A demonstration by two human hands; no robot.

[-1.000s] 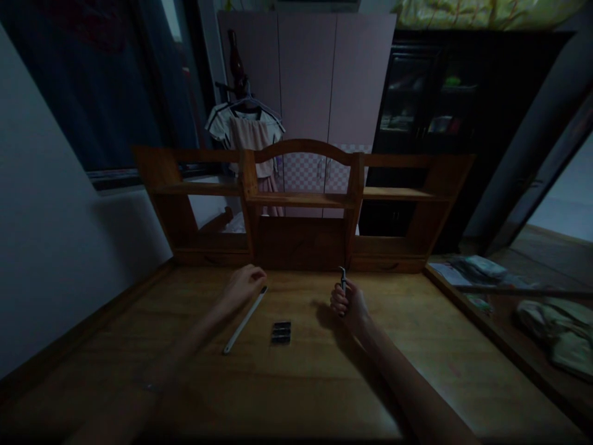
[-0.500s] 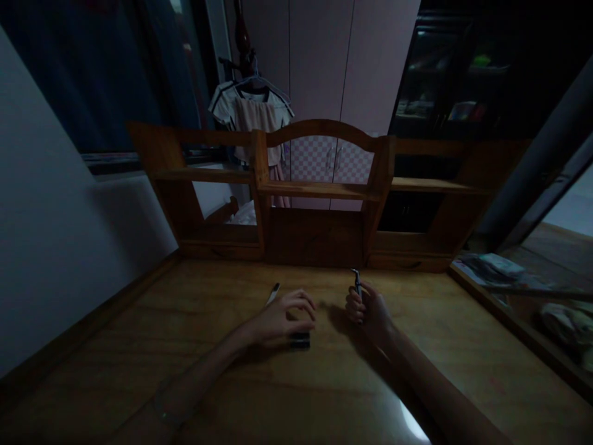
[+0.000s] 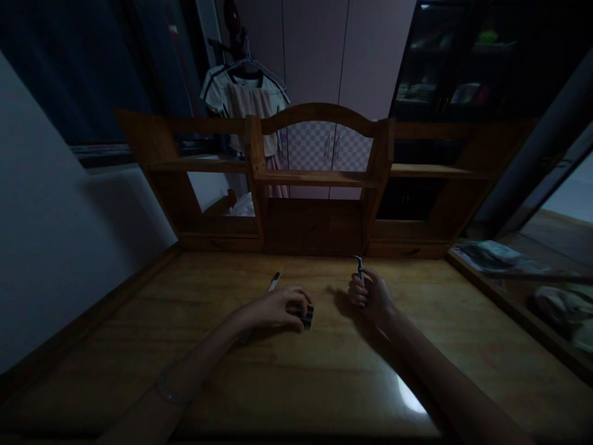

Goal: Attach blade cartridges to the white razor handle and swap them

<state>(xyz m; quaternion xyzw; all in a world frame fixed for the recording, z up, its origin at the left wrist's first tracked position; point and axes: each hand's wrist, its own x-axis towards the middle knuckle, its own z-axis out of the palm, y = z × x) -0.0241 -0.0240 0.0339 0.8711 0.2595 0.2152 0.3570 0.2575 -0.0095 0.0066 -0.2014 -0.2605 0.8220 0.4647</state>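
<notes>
Head: one hooked tool [image 3: 361,268] in right hand [image 3: 374,299], one dark cluster [image 3: 309,316] at left hand [image 3: 277,308].

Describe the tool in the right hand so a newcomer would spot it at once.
Start at the wooden desk in front of the shelf unit. Just right of its middle, the right hand is closed around a slim tool pointing up. Its tip bends left above the fist, unlike the straight pale strip lying by the left hand.

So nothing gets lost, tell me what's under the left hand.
Small black pieces show past the left hand, and the far end of a thin stick shows beyond it. The hand hides the stick's middle and part of the pieces.
</notes>
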